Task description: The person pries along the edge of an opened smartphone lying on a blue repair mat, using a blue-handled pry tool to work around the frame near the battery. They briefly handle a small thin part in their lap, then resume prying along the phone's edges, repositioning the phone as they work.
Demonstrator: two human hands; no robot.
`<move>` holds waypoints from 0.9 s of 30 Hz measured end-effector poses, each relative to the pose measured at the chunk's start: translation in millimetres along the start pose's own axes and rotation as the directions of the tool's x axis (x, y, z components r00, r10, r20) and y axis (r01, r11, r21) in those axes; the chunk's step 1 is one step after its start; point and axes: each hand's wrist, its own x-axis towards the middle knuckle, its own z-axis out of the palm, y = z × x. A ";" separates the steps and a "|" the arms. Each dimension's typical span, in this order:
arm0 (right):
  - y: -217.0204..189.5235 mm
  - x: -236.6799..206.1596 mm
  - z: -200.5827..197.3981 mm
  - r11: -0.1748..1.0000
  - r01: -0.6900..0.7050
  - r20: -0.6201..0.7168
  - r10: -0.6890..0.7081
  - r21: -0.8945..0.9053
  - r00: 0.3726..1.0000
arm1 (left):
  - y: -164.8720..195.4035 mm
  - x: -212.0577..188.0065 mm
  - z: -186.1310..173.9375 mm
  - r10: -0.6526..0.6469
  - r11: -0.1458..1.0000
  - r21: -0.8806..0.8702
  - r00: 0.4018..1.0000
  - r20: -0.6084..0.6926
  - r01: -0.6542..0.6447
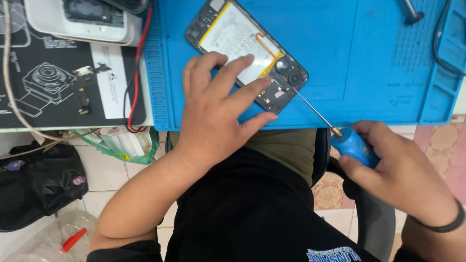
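An opened phone [247, 53], back cover off and battery showing, lies tilted on the blue mat [340, 43] that covers the surface. The left hand [216, 109] rests on the phone's near end, fingers [238, 65] spread and pressing down. The right hand [403, 170], just off the mat's near edge, has its fingers wrapped around a blue-handled screwdriver [352, 145]; the thin shaft reaches the phone's lower corner, apparently touching it.

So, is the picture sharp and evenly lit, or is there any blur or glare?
Head view: light is even and soft; the opened phone and left hand are sharp, with a faint shadow under the fingers on the blue mat. The right hand on the screwdriver looks slightly soft. No strong glare.
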 end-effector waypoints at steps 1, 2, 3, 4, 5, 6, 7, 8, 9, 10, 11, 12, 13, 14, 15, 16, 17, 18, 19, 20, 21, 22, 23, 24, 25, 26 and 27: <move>-0.3 -5.7 7.0 1.000 -0.029 -0.044 0.028 -0.011 0.999 | 2.1 -1.6 3.1 -0.002 1.000 0.015 1.000 0.009 0.002; 0.3 -8.5 11.1 0.999 -0.031 -0.054 0.029 -0.037 0.998 | 3.6 -2.8 5.8 -0.003 1.000 0.030 1.000 0.017 0.002; 0.8 -9.1 14.3 0.998 -0.030 -0.071 0.025 -0.064 0.997 | 4.5 -3.7 8.3 0.004 0.999 0.048 1.000 0.019 -0.005; 1.6 -8.7 14.8 0.995 -0.026 -0.091 0.018 -0.092 0.996 | 5.7 -4.3 10.7 0.019 0.998 0.064 1.000 0.015 -0.020; 1.8 -8.2 14.5 0.994 0.002 -0.102 -0.013 -0.108 0.995 | 6.3 -5.0 12.7 0.030 0.996 0.081 1.000 0.011 -0.030; 1.1 -7.9 14.3 0.992 0.033 -0.105 -0.046 -0.125 0.993 | 7.1 -6.2 13.9 0.033 0.995 0.099 0.999 0.008 -0.033; -0.4 -7.0 14.7 0.988 0.067 -0.106 -0.083 -0.140 0.991 | 7.2 -7.3 14.7 0.032 0.995 0.097 0.999 0.009 -0.032; -2.0 -5.7 15.8 0.986 0.108 -0.112 -0.123 -0.127 0.986 | 7.3 -8.0 16.2 0.032 0.995 0.097 0.999 0.006 -0.032; -4.4 -4.5 17.7 0.982 0.151 -0.119 -0.164 -0.113 0.979 | 7.1 -8.9 17.2 0.031 0.995 0.099 1.000 0.001 -0.031; -6.5 -4.1 19.5 0.976 0.192 -0.125 -0.204 -0.099 0.971 | 6.7 -9.8 17.9 0.028 0.995 0.101 1.000 -0.003 -0.028; -9.1 -3.9 21.5 0.980 0.178 -0.126 -0.189 -0.088 0.974 | 6.3 -10.9 18.5 0.027 0.995 0.099 1.000 -0.007 -0.026; -11.0 -3.9 23.9 0.984 0.162 -0.129 -0.171 -0.077 0.977 | 6.2 -11.4 19.7 0.027 0.995 0.097 1.000 -0.009 -0.026; -12.7 -4.0 25.6 0.987 0.144 -0.131 -0.152 -0.065 0.980 | 5.8 -12.0 20.3 0.026 0.995 0.101 1.000 -0.012 -0.024; -13.5 -4.5 26.0 0.992 0.111 -0.121 -0.118 -0.061 0.986 | 5.5 -12.3 20.7 0.024 0.994 0.105 1.000 -0.014 -0.023; -14.3 -4.8 26.3 0.995 0.078 -0.113 -0.084 -0.057 0.990 | 4.8 -12.4 20.8 0.025 0.994 0.109 1.000 -0.016 -0.023; -14.2 -4.6 25.8 0.997 0.047 -0.105 -0.053 -0.054 0.993 | 5.0 -12.1 21.4 0.025 0.993 0.114 1.000 -0.011 -0.024; -14.5 -4.0 25.7 0.997 0.053 -0.106 -0.060 -0.061 0.993 | 5.5 -12.4 21.4 0.025 0.992 0.121 1.000 -0.005 -0.024; -14.9 -4.1 25.5 0.996 0.057 -0.107 -0.064 -0.069 0.992 | 6.2 -12.5 21.1 0.024 0.992 0.126 1.000 0.002 -0.024; -15.7 -4.5 25.0 0.995 0.058 -0.108 -0.067 -0.079 0.992 | 6.2 -12.6 20.6 0.036 0.990 0.137 0.999 0.011 -0.037; -16.1 -4.6 24.2 0.995 0.064 -0.107 -0.072 -0.076 0.992 | 6.4 -12.3 20.7 0.049 0.988 0.149 0.999 0.019 -0.051; -17.1 -4.5 24.2 0.995 0.069 -0.106 -0.077 -0.072 0.991 | 6.2 -12.0 20.7 0.063 0.985 0.161 0.998 0.027 -0.066; -17.9 -4.2 24.0 0.995 0.075 -0.105 -0.082 -0.069 0.991 | 6.0 -11.8 21.0 0.068 0.985 0.159 0.997 0.032 -0.072; -18.6 -3.3 23.7 0.992 0.097 -0.107 -0.105 -0.082 0.989 | 5.6 -11.9 21.0 0.072 0.984 0.159 0.997 0.036 -0.077; -18.7 -2.0 23.1 0.988 0.120 -0.107 -0.130 -0.095 0.986 | 5.4 -12.0 21.2 0.075 0.984 0.160 0.996 0.040 -0.080; -19.2 -0.9 22.8 0.983 0.146 -0.106 -0.157 -0.108 0.982 | 5.2 -12.4 21.5 0.076 0.984 0.160 0.996 0.037 -0.081; -19.6 0.2 22.7 0.981 0.152 -0.103 -0.164 -0.120 0.981 | 5.1 -12.7 21.9 0.077 0.984 0.161 0.997 0.033 -0.081; -20.3 1.6 22.9 0.979 0.158 -0.102 -0.172 -0.131 0.980 | 4.2 -13.1 21.7 0.079 0.983 0.163 0.996 0.029 -0.082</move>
